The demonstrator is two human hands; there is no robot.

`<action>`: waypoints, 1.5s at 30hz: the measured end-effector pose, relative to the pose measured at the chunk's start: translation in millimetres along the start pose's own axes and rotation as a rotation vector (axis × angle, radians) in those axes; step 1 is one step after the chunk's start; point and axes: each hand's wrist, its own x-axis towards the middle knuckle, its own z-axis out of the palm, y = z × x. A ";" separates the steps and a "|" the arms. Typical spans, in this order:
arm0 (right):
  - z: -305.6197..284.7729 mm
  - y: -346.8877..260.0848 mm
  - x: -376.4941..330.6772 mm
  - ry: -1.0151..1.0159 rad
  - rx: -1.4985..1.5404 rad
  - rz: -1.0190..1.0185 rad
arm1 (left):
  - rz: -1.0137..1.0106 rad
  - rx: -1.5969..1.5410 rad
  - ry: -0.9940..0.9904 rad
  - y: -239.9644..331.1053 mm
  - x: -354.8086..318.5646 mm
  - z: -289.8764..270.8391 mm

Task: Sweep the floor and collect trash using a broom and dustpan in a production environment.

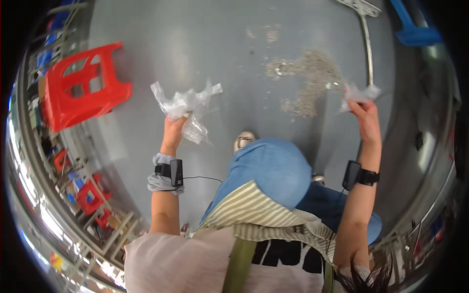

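Observation:
My left hand [177,128] is closed around a bunch of crumpled clear plastic bags [188,102], which stick out above and below the fist. On the right, my right hand [365,115] pinches another crumpled clear plastic bag [359,94] between thumb and fingers. Just left of that bag, a spread-out heap of small silvery-beige pieces [315,73] lies on the grey floor [210,53]. The pieces are too small to name. A few shiny bits sit among them, and thinner scatterings lie farther off.
A red plastic stool [88,83] lies on its side at the left. A metal pole [367,49] with a flat head lies at the far right, near a blue plastic object [415,31]. Shelving with several red stools [92,194] lines the left edge.

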 end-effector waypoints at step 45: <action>-0.6 -156.6 -147.8 0.184 0.438 -0.381 | 0.483 0.090 -0.398 320.3 -24.0 284.6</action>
